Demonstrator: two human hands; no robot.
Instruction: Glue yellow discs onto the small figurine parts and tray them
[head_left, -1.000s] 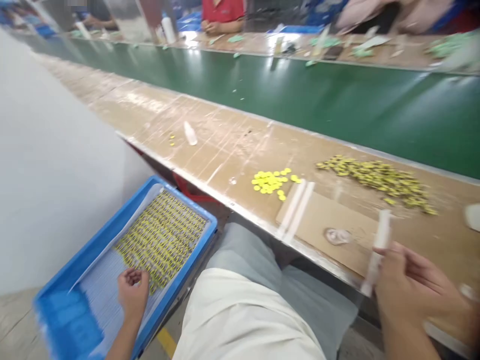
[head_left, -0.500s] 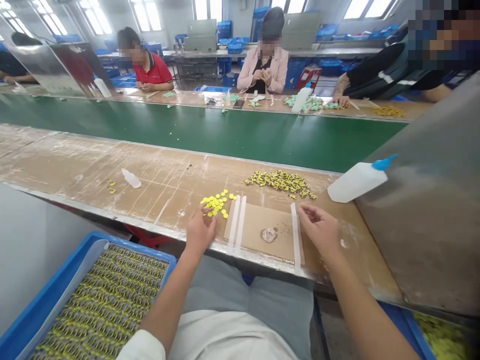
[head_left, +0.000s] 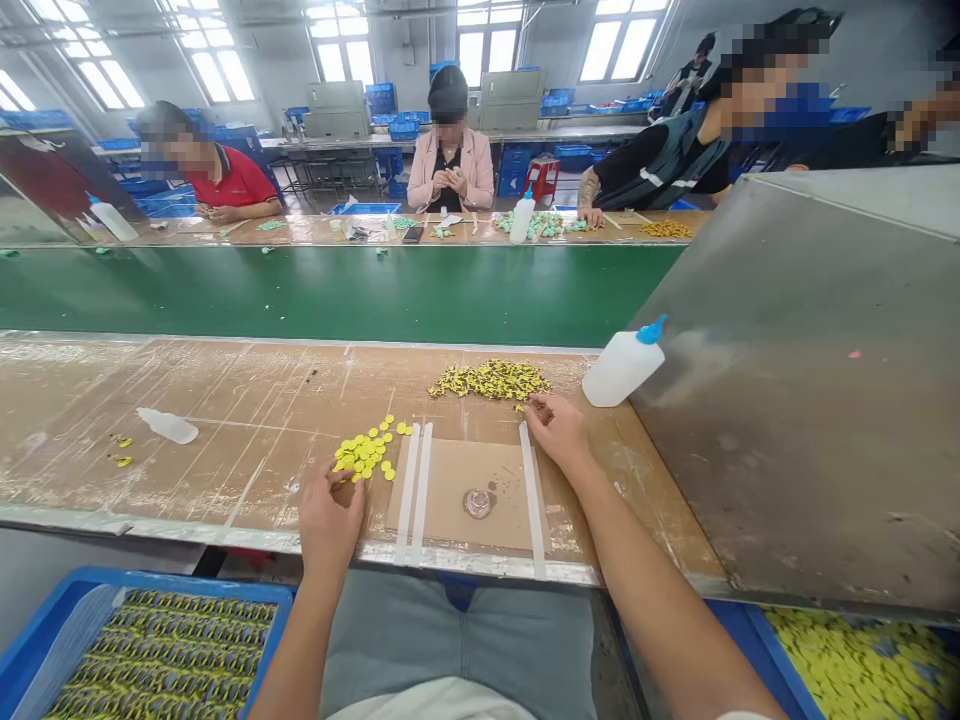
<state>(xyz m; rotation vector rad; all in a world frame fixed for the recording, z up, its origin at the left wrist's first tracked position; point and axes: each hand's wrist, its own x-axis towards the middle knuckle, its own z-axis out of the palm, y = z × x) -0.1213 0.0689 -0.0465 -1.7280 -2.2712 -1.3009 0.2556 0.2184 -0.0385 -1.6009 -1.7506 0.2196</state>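
Note:
My left hand [head_left: 330, 510] is at the near edge of a loose pile of yellow discs [head_left: 367, 450], its thumb and fingertips curled toward each other; whether a disc is between them is too small to tell. My right hand [head_left: 559, 432] reaches the near right end of a heap of small yellow-and-black pieces [head_left: 491, 380], fingers pinched by one separate piece. Between the hands lies a cardboard sheet [head_left: 450, 480] under white tape strips, with a round whitish blob [head_left: 477, 503] on it.
A white bottle with blue tip [head_left: 622, 368] leans by a metal panel [head_left: 795, 390] at right. A small bottle [head_left: 169, 426] lies left. Blue trays [head_left: 281, 640] sit below the table. Beyond the green belt [head_left: 337, 295], several people sit working.
The view has turned right and up. My right hand has moved forward from beside the right tape strip to the yellow-and-black heap. My left hand stays by the yellow discs.

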